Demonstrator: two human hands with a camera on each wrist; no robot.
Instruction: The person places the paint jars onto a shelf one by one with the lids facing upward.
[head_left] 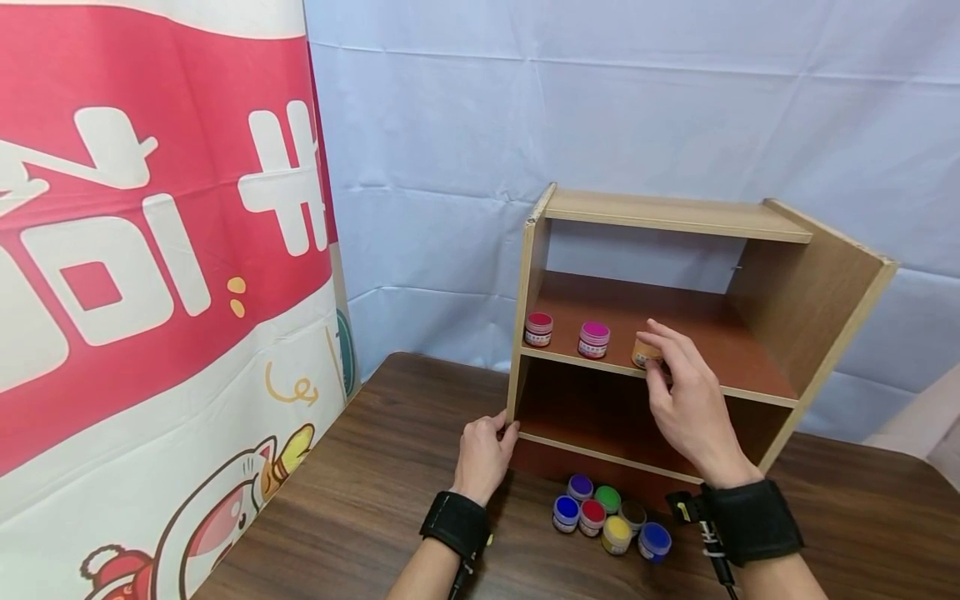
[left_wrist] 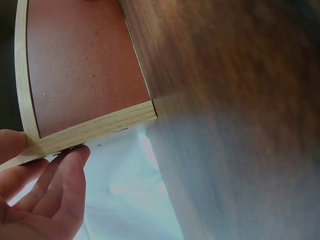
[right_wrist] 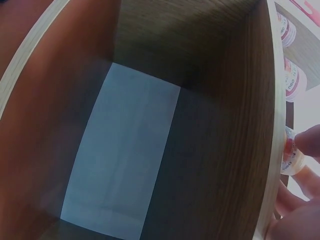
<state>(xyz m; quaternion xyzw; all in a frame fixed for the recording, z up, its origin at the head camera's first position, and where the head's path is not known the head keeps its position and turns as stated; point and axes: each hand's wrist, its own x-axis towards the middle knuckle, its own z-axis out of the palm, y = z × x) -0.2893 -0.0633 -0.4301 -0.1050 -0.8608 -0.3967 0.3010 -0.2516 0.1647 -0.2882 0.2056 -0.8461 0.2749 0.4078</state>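
Observation:
My right hand (head_left: 693, 408) pinches a small orange paint jar (head_left: 643, 353) at the front of the upper board of a wooden shelf (head_left: 675, 215). In the right wrist view the thumb and fingers are on either side of this jar (right_wrist: 292, 162). To its left on the same board stand a magenta jar (head_left: 594, 340) and a dark pink jar (head_left: 538, 330), spaced apart. My left hand (head_left: 482, 457) grips the front edge of the shelf's left side panel, low down. The left wrist view shows the thumb and fingers (left_wrist: 70, 192) on opposite faces of that panel.
On the dark wooden table (head_left: 360, 500), in front of the shelf, several jars are clustered, among them a yellow jar (head_left: 617, 535), a red jar (head_left: 592, 517) and a green jar (head_left: 607, 499). A pale cloth (head_left: 420, 167) hangs behind; a printed banner (head_left: 165, 250) is on the left.

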